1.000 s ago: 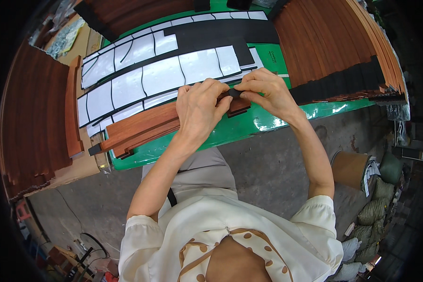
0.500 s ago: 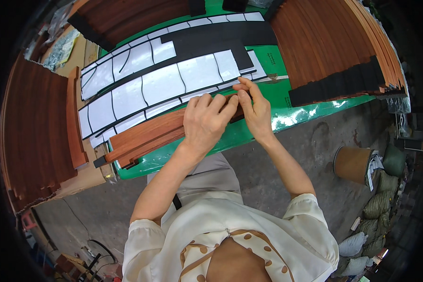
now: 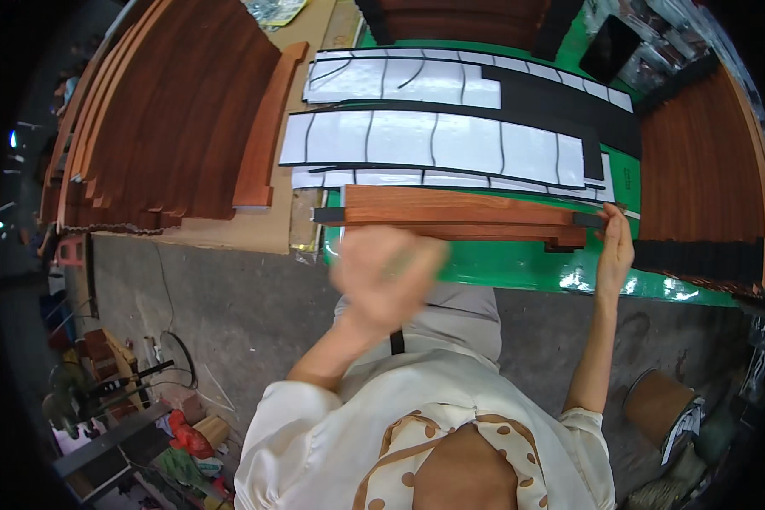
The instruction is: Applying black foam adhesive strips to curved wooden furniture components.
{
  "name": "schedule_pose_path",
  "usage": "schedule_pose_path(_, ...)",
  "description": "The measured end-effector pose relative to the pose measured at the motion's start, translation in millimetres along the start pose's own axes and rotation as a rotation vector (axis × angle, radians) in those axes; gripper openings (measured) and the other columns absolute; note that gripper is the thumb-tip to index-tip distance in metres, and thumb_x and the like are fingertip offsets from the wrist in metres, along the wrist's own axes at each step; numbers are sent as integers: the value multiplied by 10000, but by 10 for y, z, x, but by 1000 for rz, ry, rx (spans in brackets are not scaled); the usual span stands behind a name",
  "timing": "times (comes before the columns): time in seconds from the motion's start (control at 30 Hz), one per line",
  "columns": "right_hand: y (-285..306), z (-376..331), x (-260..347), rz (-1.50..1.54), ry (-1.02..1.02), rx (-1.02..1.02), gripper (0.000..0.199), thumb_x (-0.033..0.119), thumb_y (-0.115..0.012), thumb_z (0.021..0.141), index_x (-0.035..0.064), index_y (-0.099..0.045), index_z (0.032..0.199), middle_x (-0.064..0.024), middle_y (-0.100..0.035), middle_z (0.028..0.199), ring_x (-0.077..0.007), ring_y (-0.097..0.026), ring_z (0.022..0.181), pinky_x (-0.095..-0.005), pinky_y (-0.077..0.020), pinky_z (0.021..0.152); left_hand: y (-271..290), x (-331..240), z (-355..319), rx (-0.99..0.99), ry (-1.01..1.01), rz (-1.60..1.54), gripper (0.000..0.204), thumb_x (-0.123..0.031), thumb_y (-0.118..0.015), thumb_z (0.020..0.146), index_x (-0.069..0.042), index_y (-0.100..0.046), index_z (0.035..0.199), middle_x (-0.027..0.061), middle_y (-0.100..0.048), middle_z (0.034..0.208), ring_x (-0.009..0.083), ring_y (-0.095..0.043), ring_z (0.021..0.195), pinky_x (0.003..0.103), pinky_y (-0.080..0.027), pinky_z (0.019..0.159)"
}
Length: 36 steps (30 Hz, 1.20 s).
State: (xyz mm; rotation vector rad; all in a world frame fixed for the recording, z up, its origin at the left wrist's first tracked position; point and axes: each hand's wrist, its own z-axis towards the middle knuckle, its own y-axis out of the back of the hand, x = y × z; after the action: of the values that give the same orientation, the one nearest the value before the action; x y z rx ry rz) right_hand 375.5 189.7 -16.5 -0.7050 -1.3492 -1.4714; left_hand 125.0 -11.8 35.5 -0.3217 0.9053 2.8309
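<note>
Reddish-brown wooden strips (image 3: pixel 459 204) lie side by side along the near edge of the green tabletop (image 3: pixel 518 265). One strip has black ends, the left one (image 3: pixel 327 215) jutting past its neighbours. At the right black end (image 3: pixel 586 219), my right hand (image 3: pixel 616 242) has its fingertips closed. My left hand (image 3: pixel 388 276), smeared by motion, hovers in front of the strips' left half; its fingers cannot be read. Just behind the strips are white sheets (image 3: pixel 467 140) backed with black-edged strips, crossed by dark lines.
Stacked dark brown boards (image 3: pixel 178 127) stand at the left, with one reddish board (image 3: pixel 263 136) beside them. Another board stack (image 3: pixel 705 161) with black ends rises at the right. A black phone-like slab (image 3: pixel 610 48) lies at the back. A brown drum (image 3: pixel 659 404) stands on the floor.
The view has turned left. My hands, close together over the strips before, are now apart: the right at the strip's right end, the left nearer me. The strip's right black end now shows.
</note>
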Motion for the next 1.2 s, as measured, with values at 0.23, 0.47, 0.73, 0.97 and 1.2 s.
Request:
schedule_pose_path(0.23,87,-48,12,11,-177,93,257,188,-534,954,1,-635,1099,-22,-610,951,-82,-562,781,-221,-459,714,461,584,-324,89,1047,-401,307,-204,-421,990,25,-611,1064,69,-598,847,150,-552,769,294,-447,704)
schedule_pose_path(0.47,120,-108,-117,249,-166,42,220,52,-571,902,-11,-616,1107,-63,-622,1068,-114,-571,962,-253,-462,866,325,760,-740,88,928,-454,223,-68,-674,806,13,-626,1008,91,-649,985,149,-601,880,281,-467,765)
schedule_pose_path(0.73,79,-182,-454,243,-154,-59,269,34,-532,915,-13,-548,1179,-104,-606,1145,-164,-553,1079,-282,-399,962,446,1181,-795,221,620,70,409,-163,-710,778,-35,-563,1138,130,-612,1033,316,-584,943,374,-462,825)
schedule_pose_path(0.97,107,-90,-438,151,-75,-94,266,32,-547,908,-9,-555,1170,-118,-589,1176,-177,-529,1123,-301,-395,976,627,2047,-698,465,508,662,588,-247,-759,694,-71,-521,1203,115,-579,1046,332,-555,897,417,-487,756)
schedule_pose_path(1.2,154,-38,-210,140,-48,-132,198,23,-552,906,-4,-592,1098,-92,-614,1096,-160,-560,1046,-298,-444,933,753,2192,-585,497,174,1008,425,-101,-665,683,-129,-574,1097,56,-517,749,186,-587,586,315,-501,485)
